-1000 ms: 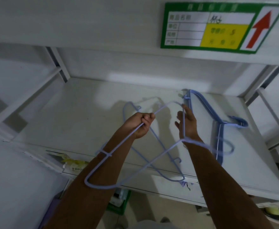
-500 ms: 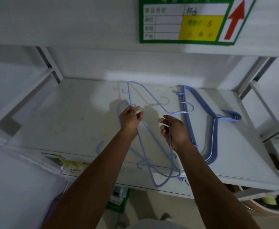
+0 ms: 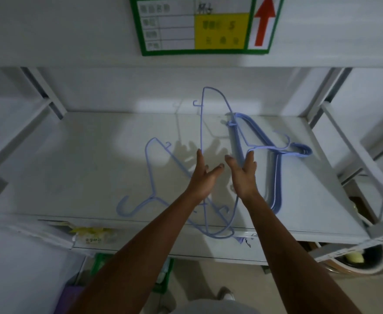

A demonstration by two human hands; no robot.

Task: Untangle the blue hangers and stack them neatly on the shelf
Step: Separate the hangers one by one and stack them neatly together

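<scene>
A thin blue hanger (image 3: 201, 123) is held up over the white shelf (image 3: 84, 168), its top near the back wall and its lower curve past the front edge. My left hand (image 3: 203, 177) has its fingertips on the hanger's straight bar. My right hand (image 3: 242, 175) touches the hanger's neck with extended fingers, and its hook reaches over the stack of blue hangers (image 3: 276, 177) lying flat at the right. Another loose blue hanger (image 3: 148, 168) lies on the shelf at the left, its lower end crossing under my left hand.
A green and yellow label with a red arrow (image 3: 199, 26) hangs on the upper shelf's edge. Slanted metal braces (image 3: 43, 91) stand at both sides. Below are a yellow packet (image 3: 90, 234), a green crate (image 3: 163, 273) and a round bowl (image 3: 356, 259).
The hanger has come free of the loose one and moved up and right toward the stack. Both hands went from a closed grip to extended fingers.
</scene>
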